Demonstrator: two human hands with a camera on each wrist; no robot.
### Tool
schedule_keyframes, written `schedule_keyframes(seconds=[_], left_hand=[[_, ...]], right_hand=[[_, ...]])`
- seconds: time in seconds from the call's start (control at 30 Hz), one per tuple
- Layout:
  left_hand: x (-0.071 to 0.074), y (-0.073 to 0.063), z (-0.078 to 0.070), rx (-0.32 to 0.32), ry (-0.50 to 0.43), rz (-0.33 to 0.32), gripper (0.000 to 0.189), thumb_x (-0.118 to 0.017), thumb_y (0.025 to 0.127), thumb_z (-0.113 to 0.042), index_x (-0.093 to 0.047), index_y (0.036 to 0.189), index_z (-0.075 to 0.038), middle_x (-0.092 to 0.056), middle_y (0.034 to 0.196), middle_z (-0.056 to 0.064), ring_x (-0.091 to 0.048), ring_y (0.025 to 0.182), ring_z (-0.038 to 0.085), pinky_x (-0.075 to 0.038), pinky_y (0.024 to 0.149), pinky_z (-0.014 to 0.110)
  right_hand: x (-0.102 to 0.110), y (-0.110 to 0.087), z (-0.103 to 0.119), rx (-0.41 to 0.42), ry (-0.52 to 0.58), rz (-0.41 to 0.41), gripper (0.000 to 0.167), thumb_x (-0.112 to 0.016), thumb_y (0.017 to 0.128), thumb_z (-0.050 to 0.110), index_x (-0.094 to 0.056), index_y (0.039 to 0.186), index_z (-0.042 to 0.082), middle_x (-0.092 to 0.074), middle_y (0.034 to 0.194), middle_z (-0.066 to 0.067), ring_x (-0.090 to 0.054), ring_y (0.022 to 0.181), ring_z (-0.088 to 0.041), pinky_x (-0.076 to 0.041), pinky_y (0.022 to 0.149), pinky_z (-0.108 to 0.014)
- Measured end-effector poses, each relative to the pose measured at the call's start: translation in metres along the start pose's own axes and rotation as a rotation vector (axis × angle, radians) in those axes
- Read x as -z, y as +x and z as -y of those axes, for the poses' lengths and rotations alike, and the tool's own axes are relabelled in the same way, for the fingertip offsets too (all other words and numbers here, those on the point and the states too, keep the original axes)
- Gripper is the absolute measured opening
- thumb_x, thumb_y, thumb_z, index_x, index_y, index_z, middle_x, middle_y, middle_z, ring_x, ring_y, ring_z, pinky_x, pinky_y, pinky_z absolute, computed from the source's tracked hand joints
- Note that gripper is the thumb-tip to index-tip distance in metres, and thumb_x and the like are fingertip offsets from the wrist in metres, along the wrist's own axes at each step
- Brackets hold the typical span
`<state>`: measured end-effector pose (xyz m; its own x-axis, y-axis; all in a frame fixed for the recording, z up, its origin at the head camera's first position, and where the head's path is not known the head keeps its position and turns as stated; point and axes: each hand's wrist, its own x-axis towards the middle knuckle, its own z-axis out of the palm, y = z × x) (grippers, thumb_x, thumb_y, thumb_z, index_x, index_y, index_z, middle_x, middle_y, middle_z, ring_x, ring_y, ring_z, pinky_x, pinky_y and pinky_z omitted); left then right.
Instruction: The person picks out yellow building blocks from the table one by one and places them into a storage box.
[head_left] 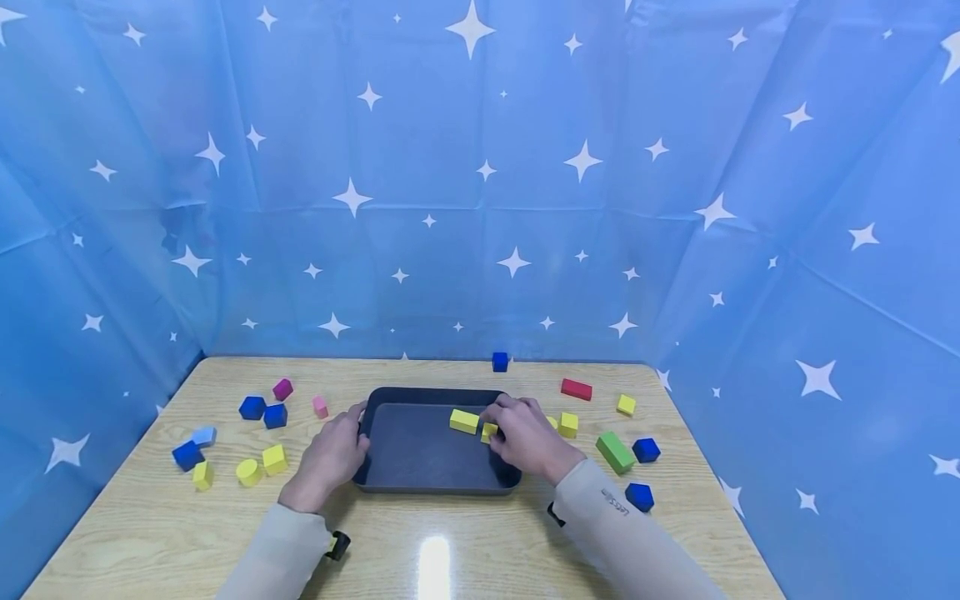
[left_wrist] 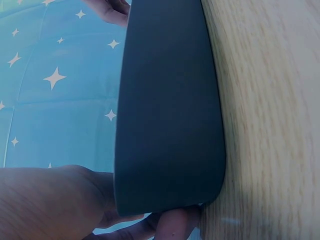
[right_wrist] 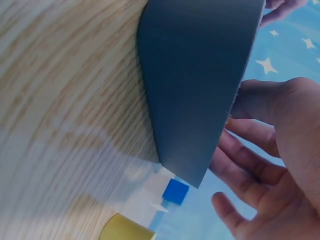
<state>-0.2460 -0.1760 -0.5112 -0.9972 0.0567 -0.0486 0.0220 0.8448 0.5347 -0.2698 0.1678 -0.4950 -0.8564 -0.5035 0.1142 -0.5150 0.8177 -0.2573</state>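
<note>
A dark grey tray [head_left: 420, 479] lies in the middle of the wooden table [head_left: 450, 542]. My left hand [head_left: 357, 432] grips its left rim, thumb inside; the left wrist view shows the tray wall [left_wrist: 170, 110] and a fingertip [left_wrist: 175, 226] under its corner. A yellow brick [head_left: 464, 421] lies in the tray. My right hand [head_left: 498, 421] reaches over the right rim and pinches a small yellow block [head_left: 488, 432] that its fingers partly hide. In the right wrist view its other fingers [right_wrist: 242, 172] hang loosely spread beside the tray wall [right_wrist: 195, 85].
Loose foam blocks lie on both sides: a blue cube [head_left: 275, 415], a yellow cylinder [head_left: 248, 472] and a pink block [head_left: 320, 407] on the left, a red brick [head_left: 576, 389], a green brick [head_left: 615, 452] and a blue cube [head_left: 646, 450] on the right. Blue star cloth walls in the table.
</note>
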Motion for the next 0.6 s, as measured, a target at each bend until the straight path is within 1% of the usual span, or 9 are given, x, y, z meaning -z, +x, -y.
schedule_keyframes(seconds=[0.27, 0.4, 0.6], left_hand=[[0.0, 0.001, -0.001, -0.002, -0.006, 0.0, 0.065, -0.066, 0.113, -0.008, -0.046, 0.174, 0.002, -0.074, 0.143, 0.03, -0.071, 0.094, 0.028, -0.064, 0.079, 0.048], [0.0, 0.0, -0.001, 0.005, -0.003, 0.002, 0.065, -0.066, 0.113, -0.008, -0.046, 0.174, 0.002, -0.073, 0.142, 0.03, -0.071, 0.093, 0.028, -0.063, 0.079, 0.047], [0.001, -0.001, -0.001, 0.01, -0.009, 0.01, 0.065, -0.066, 0.113, -0.008, -0.046, 0.175, 0.001, -0.073, 0.141, 0.03, -0.07, 0.093, 0.029, -0.063, 0.078, 0.046]], right_hand=[[0.003, -0.002, -0.004, -0.008, -0.01, -0.046, 0.034, -0.088, 0.105, 0.017, -0.083, 0.138, 0.011, -0.08, 0.135, -0.007, -0.077, 0.126, -0.027, -0.055, 0.126, -0.064], [0.005, -0.004, -0.007, -0.021, 0.015, -0.073, 0.034, -0.088, 0.106, 0.018, -0.083, 0.139, 0.011, -0.078, 0.135, -0.007, -0.076, 0.126, -0.028, -0.059, 0.122, -0.061], [0.009, -0.01, -0.012, -0.063, 0.016, -0.1, 0.036, -0.088, 0.106, 0.018, -0.081, 0.14, 0.011, -0.076, 0.136, -0.008, -0.075, 0.124, -0.027, -0.063, 0.115, -0.056]])
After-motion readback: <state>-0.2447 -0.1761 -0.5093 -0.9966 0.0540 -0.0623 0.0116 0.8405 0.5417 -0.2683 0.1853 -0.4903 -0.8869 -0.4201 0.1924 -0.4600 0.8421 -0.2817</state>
